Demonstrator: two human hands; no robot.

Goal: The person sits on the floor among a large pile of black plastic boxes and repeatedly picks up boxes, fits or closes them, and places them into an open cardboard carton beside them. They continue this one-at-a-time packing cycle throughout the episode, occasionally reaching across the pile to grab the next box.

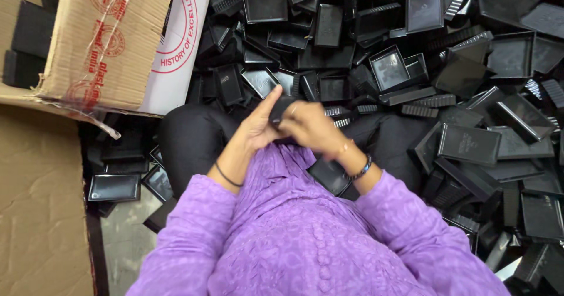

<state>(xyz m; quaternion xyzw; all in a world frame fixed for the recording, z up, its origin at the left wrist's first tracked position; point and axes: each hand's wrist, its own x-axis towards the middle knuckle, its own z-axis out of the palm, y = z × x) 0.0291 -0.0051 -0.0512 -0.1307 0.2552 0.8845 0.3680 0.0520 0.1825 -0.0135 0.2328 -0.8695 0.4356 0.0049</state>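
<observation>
Both my hands meet over my lap and close around one small black plastic box part (281,109). My left hand (258,125) presses it from the left with the thumb raised. My right hand (314,127) covers it from the right, fingers curled over it. Another black tray-like part (330,175) lies on my lap under my right wrist. My sleeves are purple, and each wrist has a band.
A big heap of black plastic trays and lids (411,55) fills the floor ahead and to the right. An open cardboard box (100,37) stands at the upper left, with a cardboard flap (41,208) along the left. Several black parts (114,187) lie beside my left knee.
</observation>
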